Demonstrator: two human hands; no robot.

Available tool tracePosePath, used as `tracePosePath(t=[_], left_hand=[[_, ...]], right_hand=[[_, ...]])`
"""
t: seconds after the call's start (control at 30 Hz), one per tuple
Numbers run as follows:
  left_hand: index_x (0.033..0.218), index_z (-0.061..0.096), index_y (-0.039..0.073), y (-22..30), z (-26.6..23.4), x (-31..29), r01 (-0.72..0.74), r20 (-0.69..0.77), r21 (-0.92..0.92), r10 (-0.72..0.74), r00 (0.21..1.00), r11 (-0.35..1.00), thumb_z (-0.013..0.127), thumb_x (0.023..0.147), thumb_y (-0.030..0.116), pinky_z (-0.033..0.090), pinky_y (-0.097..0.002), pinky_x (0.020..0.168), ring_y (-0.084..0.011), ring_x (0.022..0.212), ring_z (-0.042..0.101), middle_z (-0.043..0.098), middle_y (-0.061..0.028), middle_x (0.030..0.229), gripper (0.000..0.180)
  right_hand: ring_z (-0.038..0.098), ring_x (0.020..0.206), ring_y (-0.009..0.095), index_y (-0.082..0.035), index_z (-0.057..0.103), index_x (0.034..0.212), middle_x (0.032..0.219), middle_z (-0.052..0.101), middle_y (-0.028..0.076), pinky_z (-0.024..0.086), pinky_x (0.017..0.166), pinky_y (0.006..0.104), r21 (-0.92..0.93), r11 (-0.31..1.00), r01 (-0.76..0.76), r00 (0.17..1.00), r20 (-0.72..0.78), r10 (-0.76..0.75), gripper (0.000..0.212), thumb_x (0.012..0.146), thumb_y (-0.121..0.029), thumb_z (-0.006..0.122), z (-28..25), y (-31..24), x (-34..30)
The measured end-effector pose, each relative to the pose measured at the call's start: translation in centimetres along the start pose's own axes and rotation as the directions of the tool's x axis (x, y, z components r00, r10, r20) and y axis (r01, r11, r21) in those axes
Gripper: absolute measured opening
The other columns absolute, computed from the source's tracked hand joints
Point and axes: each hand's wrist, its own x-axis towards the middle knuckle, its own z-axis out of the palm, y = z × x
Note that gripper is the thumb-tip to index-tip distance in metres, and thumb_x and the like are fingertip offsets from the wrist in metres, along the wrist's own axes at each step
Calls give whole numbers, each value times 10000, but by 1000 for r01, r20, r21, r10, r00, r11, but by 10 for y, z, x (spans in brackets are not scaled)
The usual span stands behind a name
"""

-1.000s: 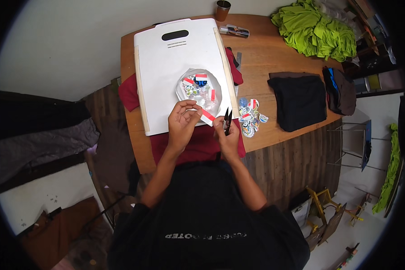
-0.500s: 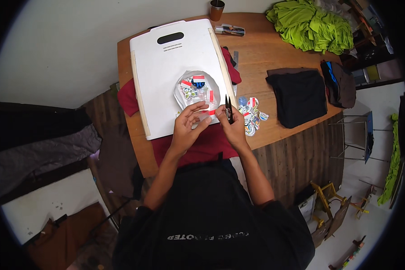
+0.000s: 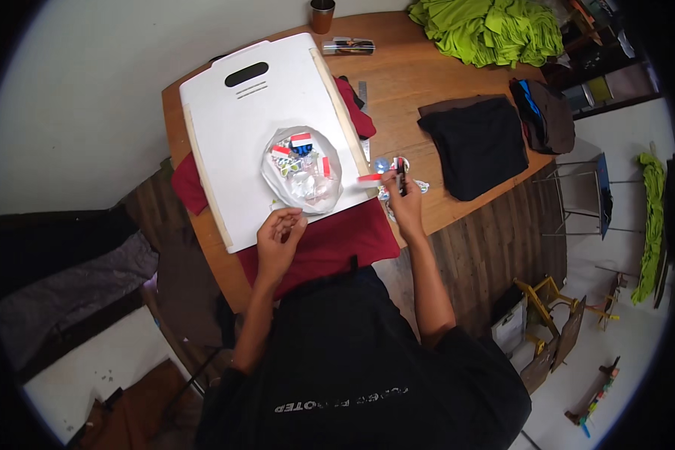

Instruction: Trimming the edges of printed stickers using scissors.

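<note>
1. Board [image 3: 262,112]: white, with a dark slot at its far end.
2. Desk [image 3: 427,79]: brown wood grain.
3. Cloth under the board [image 3: 330,244]: dark red.
4. Clear bag [image 3: 301,169]: holds red, white and blue pieces.
5. Strip [image 3: 368,178] at the right hand [image 3: 406,202]: red and white.
6. Folded garment [image 3: 476,142]: black.
7. Heaped fabric [image 3: 487,30]: lime green.
8. Cup [image 3: 322,15]: brown.

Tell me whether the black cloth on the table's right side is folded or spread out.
Folded. The black cloth lies as a compact, thick rectangle with straight edges on the wooden table.
</note>
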Motion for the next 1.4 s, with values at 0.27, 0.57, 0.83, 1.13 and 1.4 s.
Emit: tracePosePath(t=[0.27,0.57,0.83,1.13,1.4], left_hand=[[1108,613,-13,-13,-10,-9,43,55,57,-46,997,997,634,940,33,444,-194,755,-52,825,569,619,-3,896,176],[1081,637,-3,8,-11,4,-34,31,170,30,999,985,654,920,37,429,-212,724,-60,818,580,652,-17,893,166],[1058,646,3,12,-29,1,-26,-39,259,37,999,966,664,909,30,390,-202,666,-45,733,500,590,17,808,153],[1082,657,-7,11,-30,0,-41,-39,294,55,998,955,653,919,26,403,-203,667,-48,730,516,630,-6,819,167],[1173,642,-25,17,-26,-5,91,109,141,-107,988,986,541,1001,87,466,-219,739,-85,808,592,703,-81,908,229]], right_hand=[[486,666,48,-10,672,881,722,582,-36,398,598,243,-196,974,111,990,-62,-125,206,936,-207,645,-53,90,82],[656,697,251,-9,690,958,778,690,150,503,643,384,-503,859,-89,984,-176,-1,320,908,-323,654,-55,161,119],[701,833,334,-131,697,1105,886,710,178,531,724,418,-712,701,-37,996,-81,-29,237,925,-238,586,-51,129,84],[670,732,288,26,623,944,821,672,198,500,670,375,-387,921,45,944,-284,-166,280,988,-226,507,-65,170,63],[697,861,321,-74,619,1072,928,708,175,532,736,423,-637,741,-212,973,-206,102,337,861,-324,701,-70,171,-13]])
